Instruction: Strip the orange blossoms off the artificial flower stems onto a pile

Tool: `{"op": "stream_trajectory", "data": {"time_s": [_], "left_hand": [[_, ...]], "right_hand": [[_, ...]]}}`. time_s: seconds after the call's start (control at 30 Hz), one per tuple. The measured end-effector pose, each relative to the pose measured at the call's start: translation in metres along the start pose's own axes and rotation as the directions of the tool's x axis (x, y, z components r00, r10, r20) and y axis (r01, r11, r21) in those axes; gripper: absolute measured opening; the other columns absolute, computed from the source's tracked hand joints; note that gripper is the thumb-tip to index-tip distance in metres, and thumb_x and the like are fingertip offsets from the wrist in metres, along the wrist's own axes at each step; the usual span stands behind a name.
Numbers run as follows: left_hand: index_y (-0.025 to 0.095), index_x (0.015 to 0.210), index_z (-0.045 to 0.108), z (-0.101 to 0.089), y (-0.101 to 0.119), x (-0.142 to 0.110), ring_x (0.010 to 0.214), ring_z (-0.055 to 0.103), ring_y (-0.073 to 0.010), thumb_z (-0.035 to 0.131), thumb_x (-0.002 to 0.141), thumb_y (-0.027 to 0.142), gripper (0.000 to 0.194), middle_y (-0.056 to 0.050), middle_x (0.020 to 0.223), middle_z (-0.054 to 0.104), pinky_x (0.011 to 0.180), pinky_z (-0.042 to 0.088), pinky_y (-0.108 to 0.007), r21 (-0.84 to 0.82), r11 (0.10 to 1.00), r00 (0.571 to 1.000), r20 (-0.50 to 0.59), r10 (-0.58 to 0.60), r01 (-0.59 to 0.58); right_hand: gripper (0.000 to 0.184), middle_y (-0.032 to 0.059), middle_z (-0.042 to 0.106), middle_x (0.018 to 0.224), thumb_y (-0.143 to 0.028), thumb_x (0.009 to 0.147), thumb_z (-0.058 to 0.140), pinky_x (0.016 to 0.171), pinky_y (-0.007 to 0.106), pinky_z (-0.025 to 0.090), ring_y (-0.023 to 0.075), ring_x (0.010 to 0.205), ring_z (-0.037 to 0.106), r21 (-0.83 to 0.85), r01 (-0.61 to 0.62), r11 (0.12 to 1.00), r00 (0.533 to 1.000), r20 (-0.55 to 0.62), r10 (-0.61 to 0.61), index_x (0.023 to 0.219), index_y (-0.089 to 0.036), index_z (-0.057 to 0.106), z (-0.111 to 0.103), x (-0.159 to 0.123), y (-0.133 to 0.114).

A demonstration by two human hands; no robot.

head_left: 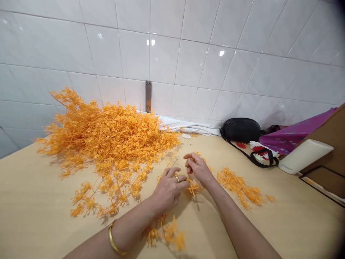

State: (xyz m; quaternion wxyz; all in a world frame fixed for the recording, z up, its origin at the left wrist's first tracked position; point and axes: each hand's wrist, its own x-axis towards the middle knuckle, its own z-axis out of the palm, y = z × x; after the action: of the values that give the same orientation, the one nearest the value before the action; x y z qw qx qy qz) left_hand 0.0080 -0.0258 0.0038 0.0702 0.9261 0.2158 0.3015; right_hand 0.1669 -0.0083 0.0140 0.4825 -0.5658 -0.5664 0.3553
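Observation:
My left hand (170,186), with a ring on one finger, is closed around an orange artificial flower sprig. Its blurred lower blossoms (172,233) hang below that wrist, and more orange florets (192,187) show between my two hands. Just to the right, my right hand (198,168) has its thumb and fingers pinched together; whatever is between them is too small to make out. A large heap of orange artificial flower sprigs (107,133) lies to the left, with loose stems spreading toward my left forearm. Right of my right wrist is a small pile of orange florets (239,185).
A wooden-coloured table (32,201) meets a white tiled wall (167,54). Along the back lie a white cloth (188,126) and a black bag (241,129) with its strap. To the right are red and white flower heads (258,151), a cream bottle (304,156) and purple plastic (291,135).

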Motion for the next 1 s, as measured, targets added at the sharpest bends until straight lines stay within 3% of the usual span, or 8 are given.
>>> {"op": "stream_trajectory", "data": {"time_s": [0.1, 0.23, 0.4, 0.53, 0.67, 0.8, 0.87, 1.0], "left_hand": [[0.025, 0.086, 0.058, 0.001, 0.002, 0.0, 0.107, 0.035, -0.0215, 0.042, 0.066, 0.002, 0.034, -0.001, 0.091, 0.061, 0.086, 0.025, -0.037, -0.008, 1.0, 0.999, 0.039, 0.021, -0.021], [0.024, 0.086, 0.059, 0.001, 0.004, 0.0, 0.103, 0.04, -0.0211, 0.043, 0.064, 0.002, 0.035, -0.002, 0.103, 0.058, 0.085, 0.028, -0.037, -0.01, 0.999, 0.995, 0.093, 0.041, -0.04], [0.025, 0.101, 0.057, 0.002, 0.001, -0.001, 0.103, 0.045, -0.0176, 0.037, 0.074, 0.004, 0.039, -0.007, 0.113, 0.052, 0.086, 0.034, -0.033, -0.181, 0.982, 0.998, 0.012, 0.065, -0.062], [0.026, 0.109, 0.054, 0.004, -0.003, -0.002, 0.109, 0.042, -0.0184, 0.038, 0.078, 0.011, 0.038, -0.009, 0.123, 0.042, 0.086, 0.038, -0.033, -0.456, 0.889, 0.986, -0.122, -0.112, 0.045], [0.024, 0.104, 0.058, 0.008, -0.009, 0.001, 0.105, 0.046, -0.0169, 0.042, 0.079, 0.02, 0.03, -0.007, 0.111, 0.051, 0.089, 0.037, -0.033, -0.709, 0.674, 0.856, -0.202, -0.477, 0.209], [0.019, 0.099, 0.059, 0.008, -0.014, 0.004, 0.09, 0.054, -0.014, 0.047, 0.077, 0.029, 0.027, -0.007, 0.098, 0.057, 0.076, 0.043, -0.026, -0.903, 0.344, 0.677, -0.085, -0.731, 0.259], [0.017, 0.097, 0.058, 0.006, -0.016, 0.005, 0.073, 0.055, -0.0106, 0.048, 0.075, 0.03, 0.027, -0.005, 0.084, 0.059, 0.064, 0.044, -0.022, -0.931, 0.266, 0.632, -0.05, -0.773, 0.252], [0.017, 0.095, 0.055, 0.003, -0.017, 0.006, 0.041, 0.039, -0.0035, 0.05, 0.073, 0.034, 0.028, 0.002, 0.062, 0.053, 0.041, 0.031, -0.017, -0.937, 0.231, 0.614, -0.022, -0.789, 0.263]], "right_hand": [[0.027, -0.0061, 0.04, 0.05, -0.042, 0.075, 0.043, 0.04, 0.019, 0.029, 0.007, 0.042, 0.038, -0.013, -0.075, 0.997, 0.977, 0.201, 0.076, 0.072, -0.016, 0.05, 0.004, -0.006, -0.008], [0.029, -0.0038, 0.046, 0.053, -0.043, 0.069, 0.052, 0.041, 0.018, 0.027, 0.0068, 0.046, 0.038, -0.094, -0.103, 0.99, 0.934, 0.332, 0.129, 0.064, -0.014, 0.053, 0.002, -0.009, -0.008], [0.024, -0.0061, 0.041, 0.046, -0.035, 0.065, 0.057, 0.042, 0.018, 0.028, 0.0061, 0.043, 0.036, -0.023, -0.148, 0.989, 0.95, 0.275, 0.148, 0.055, -0.015, 0.048, 0.001, -0.008, -0.005], [0.034, -0.0074, 0.036, 0.042, -0.048, 0.07, 0.05, 0.038, 0.019, 0.027, 0.0057, 0.037, 0.033, 0.063, -0.191, 0.98, 0.95, 0.264, 0.168, 0.058, -0.016, 0.047, 0.001, -0.006, -0.001], [0.037, -0.0073, 0.036, 0.045, -0.052, 0.071, 0.047, 0.04, 0.019, 0.031, 0.006, 0.038, 0.036, 0.043, -0.208, 0.977, 0.946, 0.265, 0.19, 0.063, -0.016, 0.049, -0.001, -0.007, 0.001], [0.035, -0.0041, 0.044, 0.053, -0.05, 0.07, 0.049, 0.045, 0.02, 0.033, 0.0081, 0.047, 0.042, -0.142, -0.079, 0.987, 0.92, 0.371, 0.127, 0.068, -0.016, 0.053, -0.003, -0.011, -0.006], [0.029, -0.0032, 0.048, 0.06, -0.044, 0.065, 0.058, 0.048, 0.02, 0.033, 0.0087, 0.053, 0.043, -0.272, 0.067, 0.96, 0.893, 0.445, 0.063, 0.07, -0.016, 0.055, -0.003, -0.014, -0.011], [0.017, -0.005, 0.046, 0.056, -0.029, 0.06, 0.062, 0.045, 0.018, 0.029, 0.0074, 0.051, 0.039, -0.422, 0.216, 0.881, 0.857, 0.515, 0.036, 0.059, -0.017, 0.05, -0.002, -0.017, -0.013]]}}
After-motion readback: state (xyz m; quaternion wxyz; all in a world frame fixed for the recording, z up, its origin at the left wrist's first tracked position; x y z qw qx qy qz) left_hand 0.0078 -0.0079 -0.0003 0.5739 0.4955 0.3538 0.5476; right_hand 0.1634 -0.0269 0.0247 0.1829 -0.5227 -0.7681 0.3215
